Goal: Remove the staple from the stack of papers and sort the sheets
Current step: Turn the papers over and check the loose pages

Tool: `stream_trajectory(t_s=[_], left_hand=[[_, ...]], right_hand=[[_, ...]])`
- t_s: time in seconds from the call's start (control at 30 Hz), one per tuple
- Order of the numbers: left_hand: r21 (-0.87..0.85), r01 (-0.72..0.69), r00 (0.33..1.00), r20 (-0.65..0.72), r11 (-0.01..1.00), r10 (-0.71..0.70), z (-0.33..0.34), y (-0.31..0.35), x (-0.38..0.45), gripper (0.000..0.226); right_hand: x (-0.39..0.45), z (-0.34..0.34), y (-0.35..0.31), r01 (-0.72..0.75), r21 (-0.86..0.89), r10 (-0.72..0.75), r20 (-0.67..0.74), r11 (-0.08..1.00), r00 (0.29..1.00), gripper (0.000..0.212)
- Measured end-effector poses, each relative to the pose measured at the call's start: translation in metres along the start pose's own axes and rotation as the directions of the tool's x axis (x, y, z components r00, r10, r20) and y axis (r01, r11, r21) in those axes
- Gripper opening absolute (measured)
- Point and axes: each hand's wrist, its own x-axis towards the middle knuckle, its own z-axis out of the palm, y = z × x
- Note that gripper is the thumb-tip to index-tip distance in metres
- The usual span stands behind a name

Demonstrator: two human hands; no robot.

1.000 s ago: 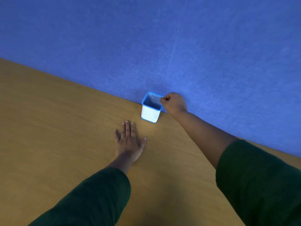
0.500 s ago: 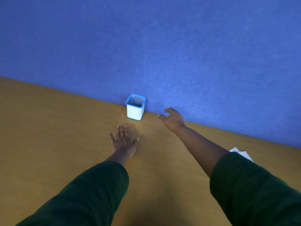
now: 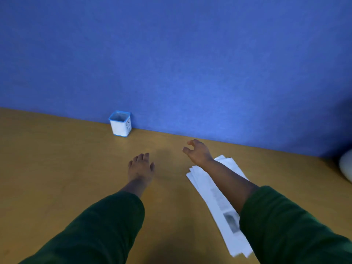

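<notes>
A stack of white printed sheets lies on the wooden desk at the right, partly under my right forearm. My right hand hovers above the desk just past the stack's far end, fingers loosely curled and holding nothing. Flat on the desk near the middle rests my left hand, fingers together, empty. A small white cup with a blue rim stands at the back against the blue wall, to the left of both hands. No staple can be made out.
The wooden desk meets a blue fabric wall along its far edge. A pale rounded object shows at the right edge of the view.
My right hand has let go of the cup's rim and drawn back to the right, opening. The view has swung right, bringing the paper stack into sight. My left hand stays flat.
</notes>
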Motion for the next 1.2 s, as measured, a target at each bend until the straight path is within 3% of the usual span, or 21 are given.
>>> stream_trajectory(t_s=[0.17,0.47,0.8,1.2], left_hand=[[0.025,-0.04,0.999,0.027,0.999,0.039,0.015,0.069,-0.042,0.053],[0.051,-0.066,0.996,0.071,0.996,0.062,0.038,0.133,-0.087,0.054],[0.025,-0.033,0.987,0.158,0.999,0.029,0.053,0.159,-0.073,0.057],[-0.007,-0.051,0.969,0.24,0.999,0.051,0.07,0.162,-0.023,0.06]], right_hand=[[-0.034,-0.055,0.061,-0.035,0.048,0.036,-0.035,0.998,0.999,0.045],[-0.067,-0.106,0.143,-0.112,0.063,0.116,-0.06,0.992,0.991,0.046],[-0.075,-0.111,0.19,-0.234,0.116,0.246,-0.101,0.965,0.964,0.046],[-0.072,-0.102,0.196,-0.359,-0.031,0.35,-0.158,0.933,0.923,0.057]])
